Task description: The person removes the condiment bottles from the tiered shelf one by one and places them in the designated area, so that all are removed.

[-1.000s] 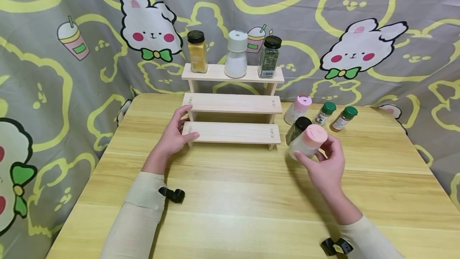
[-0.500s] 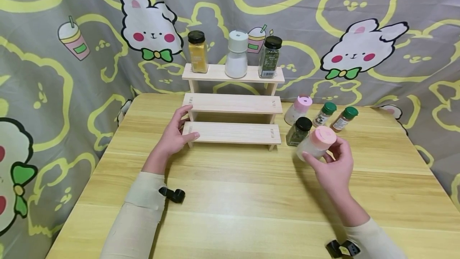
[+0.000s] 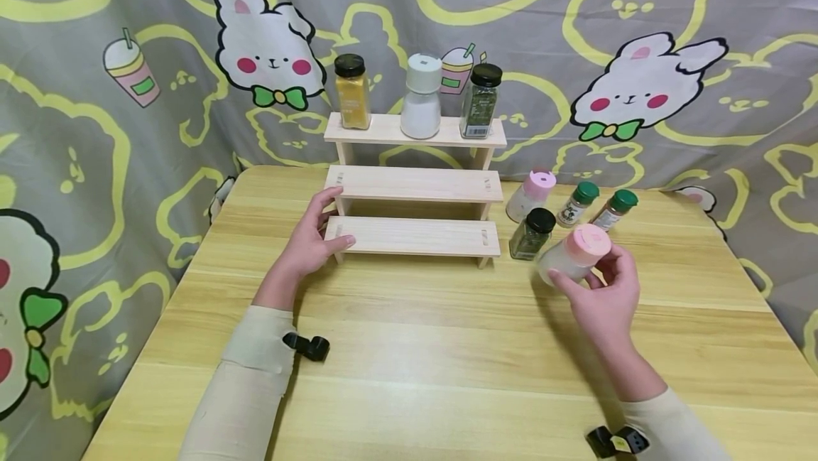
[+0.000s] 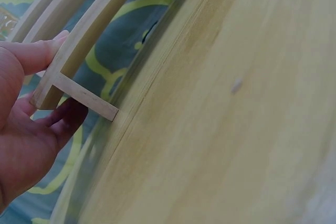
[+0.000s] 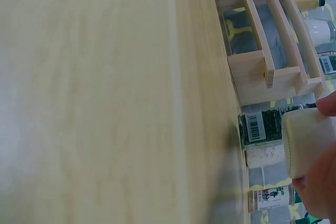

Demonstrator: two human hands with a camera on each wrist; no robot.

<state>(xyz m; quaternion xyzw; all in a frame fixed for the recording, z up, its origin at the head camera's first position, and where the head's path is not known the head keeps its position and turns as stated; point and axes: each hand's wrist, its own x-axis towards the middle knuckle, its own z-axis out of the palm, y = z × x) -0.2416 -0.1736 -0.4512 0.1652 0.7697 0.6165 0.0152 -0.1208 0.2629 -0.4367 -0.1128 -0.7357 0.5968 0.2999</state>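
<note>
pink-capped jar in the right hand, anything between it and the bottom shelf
Yes: the black-capped jar on the table stands between the held pink-capped jar and the right end of the bottom shelf. The route in front looks open.

Left hand [image 3: 308, 239] gripping, thumb [image 4: 34, 54] on top, fingers [image 4: 68, 119] curled under; right hand [image 3: 607, 300] pinching, thumb opposing fingers; both forearms [image 3: 236, 386] angled inward.

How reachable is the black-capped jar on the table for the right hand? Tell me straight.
Probably not: the right hand grips a pink-capped shaker and would likely need to set it down first, though the black-capped jar stands close by.
</note>
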